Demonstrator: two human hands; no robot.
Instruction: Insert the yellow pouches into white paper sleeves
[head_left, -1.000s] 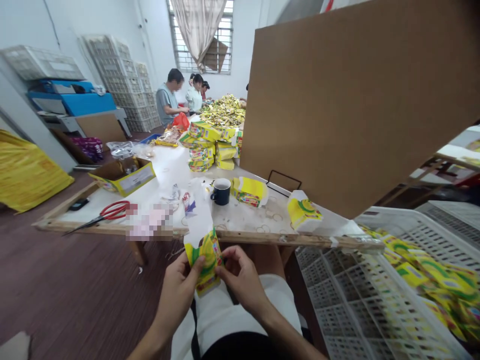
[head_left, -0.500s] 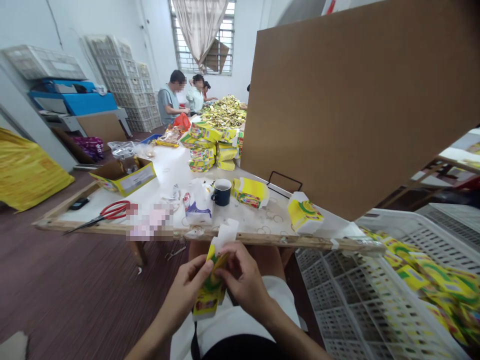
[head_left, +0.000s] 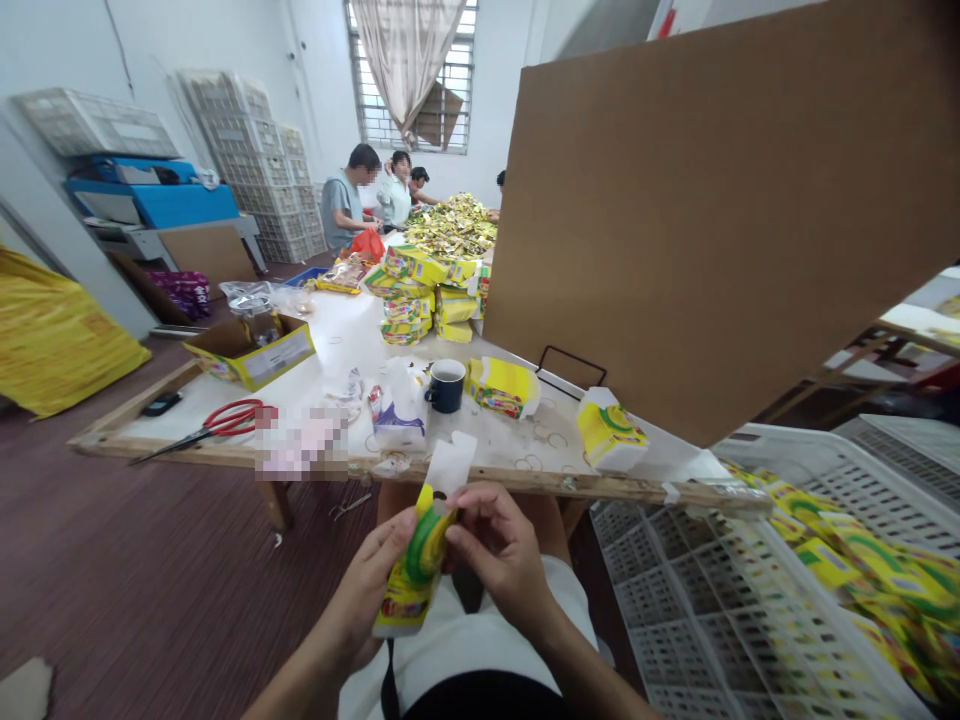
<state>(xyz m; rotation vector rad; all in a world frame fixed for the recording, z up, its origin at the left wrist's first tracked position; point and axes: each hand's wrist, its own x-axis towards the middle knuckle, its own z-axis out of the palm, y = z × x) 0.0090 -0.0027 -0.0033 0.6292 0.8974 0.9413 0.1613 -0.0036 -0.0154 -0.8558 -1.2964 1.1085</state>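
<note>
Both my hands hold a yellow and green packet (head_left: 415,570) over my lap, just in front of the table edge. My left hand (head_left: 367,590) grips its left side with thumb on the front. My right hand (head_left: 499,555) pinches its upper right edge, where a white flap (head_left: 452,462) sticks up. The packet is folded narrow and hangs tilted down to the left.
The low wooden table (head_left: 525,478) carries red scissors (head_left: 217,420), a dark mug (head_left: 447,385), loose yellow packets (head_left: 501,385), a packet stack (head_left: 420,295) and an open carton (head_left: 251,350). A big cardboard sheet (head_left: 712,200) stands right. A white crate (head_left: 787,580) holds several packets. People sit at the far end.
The packet went from flat and upright with its white flap high to folded narrow and lowered toward my lap. Both hands closed in together on it.
</note>
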